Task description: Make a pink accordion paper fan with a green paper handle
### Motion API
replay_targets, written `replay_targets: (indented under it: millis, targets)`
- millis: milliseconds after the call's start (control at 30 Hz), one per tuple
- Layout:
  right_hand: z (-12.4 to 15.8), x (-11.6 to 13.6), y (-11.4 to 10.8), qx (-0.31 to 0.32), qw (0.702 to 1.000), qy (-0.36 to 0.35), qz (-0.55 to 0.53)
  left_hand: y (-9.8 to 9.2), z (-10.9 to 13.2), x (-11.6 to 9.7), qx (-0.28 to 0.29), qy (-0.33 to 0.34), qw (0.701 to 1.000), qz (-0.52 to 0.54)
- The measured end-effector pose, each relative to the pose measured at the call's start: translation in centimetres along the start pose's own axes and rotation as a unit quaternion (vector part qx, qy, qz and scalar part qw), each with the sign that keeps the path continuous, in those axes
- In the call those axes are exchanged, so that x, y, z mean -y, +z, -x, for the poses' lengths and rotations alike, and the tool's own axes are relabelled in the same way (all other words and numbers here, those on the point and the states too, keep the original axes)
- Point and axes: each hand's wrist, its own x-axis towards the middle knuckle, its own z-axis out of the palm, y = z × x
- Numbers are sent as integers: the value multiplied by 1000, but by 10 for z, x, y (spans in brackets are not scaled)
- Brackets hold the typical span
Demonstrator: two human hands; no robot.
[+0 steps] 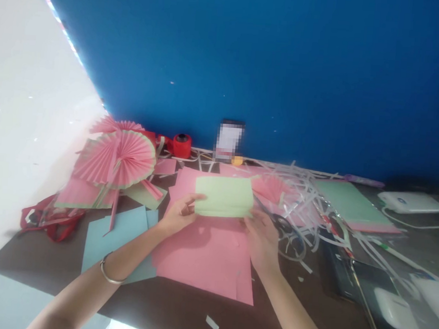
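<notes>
A pale green sheet of paper (225, 194) is held up between my two hands, with a narrow fold or crease along its lower edge. My left hand (180, 214) pinches its left side between thumb and fingers. At the lower right corner, my right hand (262, 237) grips the paper, its fingertips partly hidden. Beneath lies pink paper (207, 259), several sheets by the look of the edges. Blue paper (115, 235) rests under my left forearm. Scissors (291, 237) with dark handles lie just right of my right hand.
Pleated pink paper fans (120, 160) are heaped at the left, near a red strap (63, 226). White paper strips (299, 200) tangle at the right. Behind stand a red tape-like object (182, 146) and a blue wall (249, 61). A white case (397, 311) sits at the right front.
</notes>
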Motion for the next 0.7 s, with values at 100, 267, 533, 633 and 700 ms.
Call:
replay_targets:
  millis: [100, 267, 533, 633, 700]
  targets:
    - [2, 3, 1, 0, 999, -31, 43, -3, 0, 1, -2, 3, 1000, -18]
    - [5, 8, 1, -8, 978, -98, 184, -4, -1, 2, -26, 13, 999, -34]
    - [3, 6, -4, 26, 939, -173, 297, 2, 4, -9, 53, -26, 998, -19]
    - [6, 4, 1, 68, 942, -167, 282, 8, 6, -8, 103, 9, 987, -127]
    - [6, 4, 2, 87, 941, -168, 281, 12, 7, -6, 117, 17, 975, -188]
